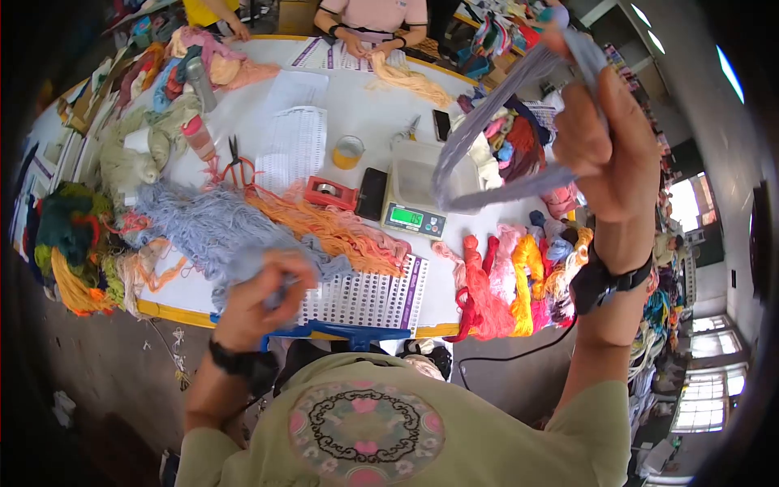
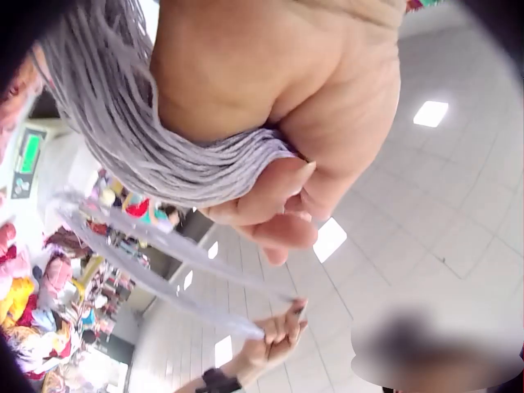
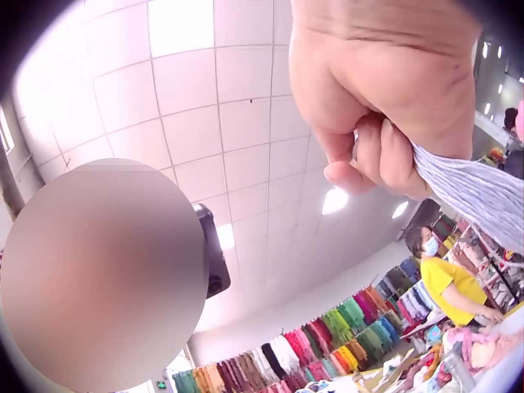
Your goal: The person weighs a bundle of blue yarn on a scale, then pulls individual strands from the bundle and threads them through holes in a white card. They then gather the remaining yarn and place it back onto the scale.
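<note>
My raised right hand [image 1: 588,138] grips a grey-lilac yarn skein [image 1: 479,138] that hangs as a long loop over the right of the table. The right wrist view shows its fingers curled tight round the strands [image 3: 471,184]. Lower down, at the table's front edge, my left hand [image 1: 272,296] is blurred in the head view. The left wrist view shows that hand [image 2: 270,90] with its fingers closed round a thick grey-lilac yarn bundle [image 2: 196,168]. Beneath and behind it lies a loose pile of pale blue yarn [image 1: 207,223], beside orange yarn [image 1: 312,231].
A scale [image 1: 418,191] with a lit green display stands mid-table, near a black phone [image 1: 372,193], red tape dispenser [image 1: 331,193], scissors [image 1: 238,166] and yellow cup [image 1: 348,152]. Colourful skeins [image 1: 519,280] lie front right. Across the table, a person in pink [image 1: 373,20] handles cream yarn [image 1: 410,79].
</note>
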`<state>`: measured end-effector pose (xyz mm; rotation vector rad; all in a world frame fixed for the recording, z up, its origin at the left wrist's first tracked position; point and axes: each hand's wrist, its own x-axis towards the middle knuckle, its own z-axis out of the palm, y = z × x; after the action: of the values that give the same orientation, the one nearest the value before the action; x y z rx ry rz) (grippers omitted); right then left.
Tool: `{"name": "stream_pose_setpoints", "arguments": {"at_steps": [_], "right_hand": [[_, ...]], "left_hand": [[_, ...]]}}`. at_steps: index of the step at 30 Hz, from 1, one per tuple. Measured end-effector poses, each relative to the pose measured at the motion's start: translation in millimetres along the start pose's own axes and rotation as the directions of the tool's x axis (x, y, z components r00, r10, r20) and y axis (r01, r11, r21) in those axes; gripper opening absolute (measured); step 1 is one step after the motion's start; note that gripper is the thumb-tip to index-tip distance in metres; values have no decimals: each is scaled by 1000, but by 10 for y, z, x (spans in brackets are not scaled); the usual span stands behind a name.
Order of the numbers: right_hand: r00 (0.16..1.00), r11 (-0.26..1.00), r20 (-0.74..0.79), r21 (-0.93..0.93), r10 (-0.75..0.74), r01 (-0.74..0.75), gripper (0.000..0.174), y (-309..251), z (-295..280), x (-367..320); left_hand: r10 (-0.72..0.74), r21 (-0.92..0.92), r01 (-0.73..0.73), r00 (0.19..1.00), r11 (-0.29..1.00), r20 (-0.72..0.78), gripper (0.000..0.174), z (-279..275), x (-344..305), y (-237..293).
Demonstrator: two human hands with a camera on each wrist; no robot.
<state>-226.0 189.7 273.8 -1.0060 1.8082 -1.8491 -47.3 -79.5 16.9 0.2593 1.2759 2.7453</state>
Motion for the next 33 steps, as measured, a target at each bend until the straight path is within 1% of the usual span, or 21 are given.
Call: {"name": "stream_pose_setpoints", "arguments": {"at_steps": [2,4,6,8,10,12,14,15,16,18,19,21,22,23,24,25,26,28,30,32,33], "right_hand": [[999,998,-29,54,26,-25,51,46,195,-12],[988,998,143,-46,59,-53,56,76,293,-59],[990,998,123,-20,68,-66,56,89,423,-152],[993,987,83,-146,80,-68,48,73,489,-267],[989,978,33,-157,146,-139,36,67,499,-432],[944,912,43,-274,328,-304,20,160,512,-584],[955,847,104,-495,278,-192,18,310,569,-703],[957,800,142,-587,253,-124,25,373,591,-763],[968,690,214,-721,132,65,32,470,636,-803],[960,508,243,-850,137,142,39,520,753,-883],[961,510,243,-848,129,146,39,595,780,-922],[970,565,190,-822,152,73,32,794,810,-1004],[971,566,188,-821,145,75,32,850,890,-1037],[967,734,82,-667,241,-126,26,905,1003,-1057],[935,835,4,-451,356,-315,20,968,1069,-1082],[903,850,62,-369,426,-376,18,1117,1052,-1116],[905,853,60,-365,420,-372,18,1169,1110,-1109],[927,925,101,85,362,-371,25,1264,1303,-1062],[942,935,119,130,315,-330,31,1344,1361,-992],[953,924,17,240,301,-296,37,1394,1451,-937],[976,957,-41,208,213,-200,36,1432,1489,-934]], "left_hand": [[5,78,-8,999,997,31,42,385,294,42],[-27,56,21,995,998,98,38,687,518,103],[-31,28,28,990,999,135,36,796,609,14],[61,58,-66,994,996,88,37,819,638,-79],[51,17,-53,993,998,106,42,713,604,-107],[161,36,-165,982,986,102,44,644,549,-56],[169,49,-177,976,983,136,49,578,528,-23],[264,60,-267,964,962,42,51,597,522,-4],[358,81,-354,932,932,-53,53,604,510,21],[329,93,-326,944,941,-16,55,508,468,151],[317,39,-317,948,948,12,56,465,444,182],[304,-8,-304,952,953,44,56,466,396,215],[312,-164,-302,949,939,37,58,507,370,208],[318,-316,-294,948,902,29,60,535,341,208],[317,-311,-292,948,904,34,60,546,308,211],[312,-338,-283,949,897,34,62,553,280,208],[307,-365,-274,951,890,34,65,560,257,204],[308,-355,-261,948,898,83,65,573,228,195],[303,-344,-242,944,907,134,64,594,185,201],[227,-177,-201,964,964,140,60,594,112,215],[219,-171,-193,965,966,147,60,595,103,224]]}}
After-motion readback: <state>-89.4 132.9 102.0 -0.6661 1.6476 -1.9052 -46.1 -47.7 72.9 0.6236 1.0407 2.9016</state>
